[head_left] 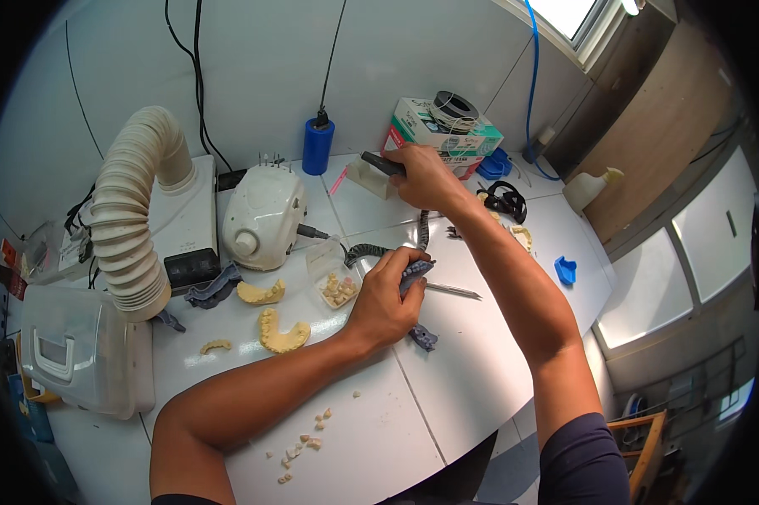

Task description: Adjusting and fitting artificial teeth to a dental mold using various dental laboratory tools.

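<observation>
My left hand [384, 299] grips a grey-blue, bumpy dental piece [415, 271] over the white worktop, with a similar piece [421, 337] lying just below. My right hand [421, 177] is farther back, closed around a dark cylindrical handpiece [384, 162] over a small translucent block-shaped holder [368, 182]; a coiled cord hangs below it. A thin metal instrument [453, 291] lies to the right of my left hand. An open plastic box of small tooth-like pieces [337, 290] and a yellow dental cast [283, 331] sit to its left.
A white control unit [263, 215], ribbed suction hose [127, 215] and clear lidded case [81, 349] occupy the left. Stacked boxes [443, 122] and a blue cylinder [318, 146] stand at the back. Black goggles [504, 199] and a blue tray [565, 269] are rightward. Several loose pieces [312, 442] lie in front.
</observation>
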`<state>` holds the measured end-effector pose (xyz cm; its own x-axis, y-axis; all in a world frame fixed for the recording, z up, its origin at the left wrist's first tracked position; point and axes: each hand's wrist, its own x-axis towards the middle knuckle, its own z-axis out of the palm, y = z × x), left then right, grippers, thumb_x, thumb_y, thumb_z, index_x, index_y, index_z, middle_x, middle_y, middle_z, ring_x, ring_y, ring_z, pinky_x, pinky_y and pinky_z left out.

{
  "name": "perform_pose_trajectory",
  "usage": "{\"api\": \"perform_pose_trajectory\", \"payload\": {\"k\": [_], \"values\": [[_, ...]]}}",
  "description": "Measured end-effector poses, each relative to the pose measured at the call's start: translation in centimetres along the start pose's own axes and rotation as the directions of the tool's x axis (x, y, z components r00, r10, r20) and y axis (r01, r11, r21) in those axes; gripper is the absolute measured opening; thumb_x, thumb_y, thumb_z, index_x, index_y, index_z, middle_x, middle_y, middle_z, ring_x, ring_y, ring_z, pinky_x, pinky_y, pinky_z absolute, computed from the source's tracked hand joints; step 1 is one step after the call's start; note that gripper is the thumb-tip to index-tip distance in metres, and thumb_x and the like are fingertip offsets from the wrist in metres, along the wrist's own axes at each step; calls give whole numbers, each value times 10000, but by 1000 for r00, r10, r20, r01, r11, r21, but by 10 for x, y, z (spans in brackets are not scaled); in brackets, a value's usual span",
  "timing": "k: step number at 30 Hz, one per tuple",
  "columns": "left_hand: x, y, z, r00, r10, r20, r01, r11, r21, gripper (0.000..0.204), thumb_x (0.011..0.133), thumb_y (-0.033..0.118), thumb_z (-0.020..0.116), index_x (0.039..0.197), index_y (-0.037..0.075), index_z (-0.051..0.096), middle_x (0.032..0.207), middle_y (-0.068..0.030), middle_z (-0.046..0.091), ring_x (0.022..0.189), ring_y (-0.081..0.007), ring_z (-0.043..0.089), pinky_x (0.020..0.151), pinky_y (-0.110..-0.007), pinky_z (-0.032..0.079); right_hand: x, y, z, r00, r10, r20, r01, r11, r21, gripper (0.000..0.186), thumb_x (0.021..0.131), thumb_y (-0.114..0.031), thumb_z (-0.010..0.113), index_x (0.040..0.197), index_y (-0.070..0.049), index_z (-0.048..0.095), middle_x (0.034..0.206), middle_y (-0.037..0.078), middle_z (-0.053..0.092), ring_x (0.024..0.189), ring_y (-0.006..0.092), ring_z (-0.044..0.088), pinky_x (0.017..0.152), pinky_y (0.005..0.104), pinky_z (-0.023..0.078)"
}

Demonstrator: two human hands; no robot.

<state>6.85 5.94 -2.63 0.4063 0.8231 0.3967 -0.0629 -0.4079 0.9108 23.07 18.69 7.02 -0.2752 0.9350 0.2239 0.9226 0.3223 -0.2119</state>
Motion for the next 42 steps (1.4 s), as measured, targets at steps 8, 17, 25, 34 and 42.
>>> {"api": "perform_pose_trajectory", "payload": {"k": [8, 17, 25, 34, 42], "values": [[0, -1, 3, 1000, -3, -8, 2, 999, -51, 251, 974, 56, 639, 1214, -19, 640, 1117, -190, 702, 984, -301, 721, 864, -391, 558, 28, 10, 41, 998, 17, -67, -24, 994, -106, 455, 830, 5, 717, 1285, 12, 736, 1072, 295, 740, 1040, 453, 717, 950, 477, 553], [3, 1, 2, 999, 3, -43, -4, 1000, -13, 220, 1037, 140, 662, 1196, -11, 666, 1062, -171, 735, 949, -258, 721, 869, -379, 550, -66, -2, -21, 955, -27, -295, 78, 983, 164, 197, 921, -1, 707, 1105, 6, 774, 979, 186, 767, 876, 352, 758, 813, 420, 595], [2, 2, 1, 999, -48, -17, 47, 998, -38, 184, 1067, 151, 638, 1171, 6, 683, 910, -91, 746, 831, -134, 687, 754, -300, 540, -212, 1, 11, 994, 38, -106, -13, 975, 221, 355, 804, -27, 882, 1149, -71, 810, 1088, 122, 709, 956, 273, 719, 797, 377, 600], [0, 7, -6, 962, -271, 25, 271, 947, -172, 179, 1088, 132, 608, 1178, -16, 650, 996, -83, 747, 792, -108, 683, 732, -270, 579, -176, 23, 20, 954, -60, -294, -3, 978, -210, 189, 752, 69, 726, 887, -55, 683, 984, 114, 512, 963, 307, 507, 841, 424, 382], [-2, 6, -8, 981, -193, -8, 193, 981, 4, 212, 1035, 46, 660, 1228, -9, 730, 1003, -78, 746, 859, -94, 697, 764, -241, 549, -200, 30, -28, 793, -20, -608, -146, 964, -222, 39, 957, -35, 746, 994, -47, 748, 691, 23, 585, 609, 153, 463, 668, 346, 325]]}}
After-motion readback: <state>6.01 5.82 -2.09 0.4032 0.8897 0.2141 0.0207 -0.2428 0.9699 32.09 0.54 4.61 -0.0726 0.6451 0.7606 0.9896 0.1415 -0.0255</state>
